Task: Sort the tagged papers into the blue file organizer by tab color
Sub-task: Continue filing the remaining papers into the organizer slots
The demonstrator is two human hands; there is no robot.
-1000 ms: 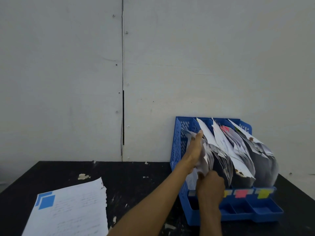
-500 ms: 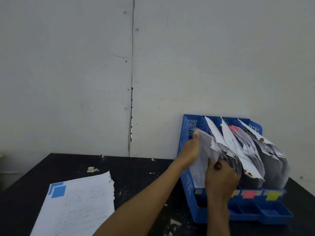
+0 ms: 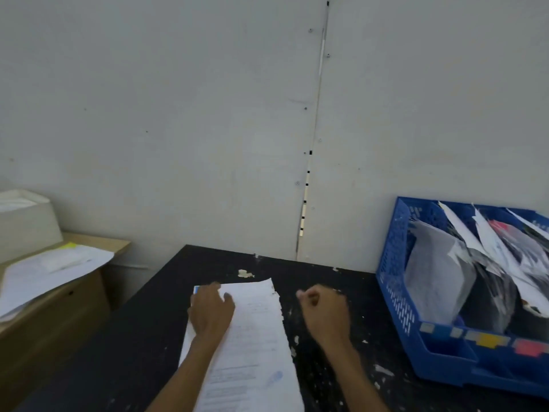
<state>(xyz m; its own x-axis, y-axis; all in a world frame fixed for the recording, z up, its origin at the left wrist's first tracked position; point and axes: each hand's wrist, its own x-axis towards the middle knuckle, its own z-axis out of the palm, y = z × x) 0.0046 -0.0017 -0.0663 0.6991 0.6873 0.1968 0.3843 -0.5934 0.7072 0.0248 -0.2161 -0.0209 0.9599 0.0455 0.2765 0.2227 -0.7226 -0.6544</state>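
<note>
A stack of white tagged papers [image 3: 255,337] lies on the black table [image 3: 142,346], a blue tab just showing at its top left corner. My left hand [image 3: 211,310] rests flat on the stack's upper left part, covering most of that tab. My right hand [image 3: 323,315] hovers to the right of the stack with loosely curled fingers and holds nothing. The blue file organizer [image 3: 395,281] stands at the right, its slots stuffed with papers; yellow and red labels mark its front.
A lower wooden cabinet [image 3: 59,310] at the left carries loose sheets [image 3: 44,272] with a yellow tab and a white box [image 3: 23,221]. The grey wall runs behind the table. Paint chips dot the tabletop.
Both hands have left the organizer's left slot and moved left to the paper stack. The view has swung left, so the organizer now sits at the right edge.
</note>
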